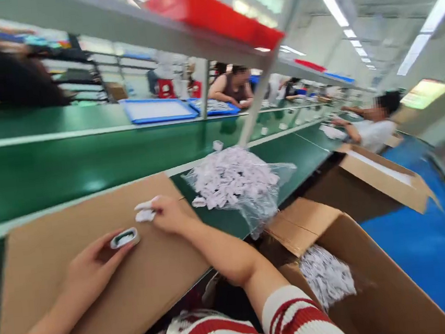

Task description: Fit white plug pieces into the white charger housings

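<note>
My left hand (97, 260) grips a small white oval casing (125, 238) with a dark rim inside, held above a flat cardboard sheet (111, 282). To its right, my right hand (168, 214) pinches small white pieces (145, 211) between thumb and fingers, also over the cardboard. The two hands are apart. Beyond my right forearm, a heap of small white parts (233, 176) lies on a clear plastic bag at the cardboard's right edge.
An open cardboard box (381, 262) at the lower right holds bagged white parts (327, 277). A green conveyor (88, 159) runs behind the cardboard. A slanted metal post (257, 100) supports the overhead shelf with a red tray (212, 18). Other people sit along the line.
</note>
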A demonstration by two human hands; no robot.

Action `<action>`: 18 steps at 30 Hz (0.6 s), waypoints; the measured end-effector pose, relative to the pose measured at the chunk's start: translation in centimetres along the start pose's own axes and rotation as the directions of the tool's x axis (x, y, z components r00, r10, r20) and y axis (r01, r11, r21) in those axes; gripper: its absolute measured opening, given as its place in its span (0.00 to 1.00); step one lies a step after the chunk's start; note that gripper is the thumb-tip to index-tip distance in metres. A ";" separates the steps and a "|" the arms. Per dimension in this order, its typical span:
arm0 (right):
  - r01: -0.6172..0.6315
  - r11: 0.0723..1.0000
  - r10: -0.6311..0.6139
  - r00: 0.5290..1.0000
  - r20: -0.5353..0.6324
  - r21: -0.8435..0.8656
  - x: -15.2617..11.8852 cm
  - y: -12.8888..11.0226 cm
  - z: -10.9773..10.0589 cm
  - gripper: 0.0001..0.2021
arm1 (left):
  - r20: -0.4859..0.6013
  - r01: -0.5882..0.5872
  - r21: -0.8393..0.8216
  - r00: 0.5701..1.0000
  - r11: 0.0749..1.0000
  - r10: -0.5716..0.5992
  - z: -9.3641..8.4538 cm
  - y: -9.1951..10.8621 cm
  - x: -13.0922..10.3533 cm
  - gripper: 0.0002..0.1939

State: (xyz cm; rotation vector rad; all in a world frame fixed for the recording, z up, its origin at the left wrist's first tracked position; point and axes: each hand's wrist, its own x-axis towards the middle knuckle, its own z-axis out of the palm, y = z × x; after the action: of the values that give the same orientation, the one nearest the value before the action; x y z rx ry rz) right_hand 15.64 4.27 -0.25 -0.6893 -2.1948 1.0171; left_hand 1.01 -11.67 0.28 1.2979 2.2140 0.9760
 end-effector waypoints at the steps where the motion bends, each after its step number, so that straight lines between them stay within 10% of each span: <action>1: 0.006 0.996 -0.006 1.000 0.001 0.087 -0.2 -0.1 0.2 0.08 | 0.004 0.035 -0.090 0.999 0.995 -0.035 0.1 0.3 -0.4 0.30; 5: -0.020 0.946 0.003 0.999 0.052 0.324 -1.1 -0.5 1.1 0.16 | -0.011 0.007 -0.289 1.000 0.957 -0.011 0.3 0.6 -0.1 0.34; 18: 0.330 0.902 -0.273 0.935 0.224 -0.279 -2.5 -1.9 1.8 0.16 | 0.051 -0.086 -0.383 0.992 0.920 0.114 0.6 -1.1 -0.1 0.33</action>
State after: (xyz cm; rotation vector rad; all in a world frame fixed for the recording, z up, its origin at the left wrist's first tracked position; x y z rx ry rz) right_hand 15.63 0.65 -0.40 -0.3775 -2.5551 0.5956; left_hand 0.76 -11.86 -0.93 1.2483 1.7999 1.2993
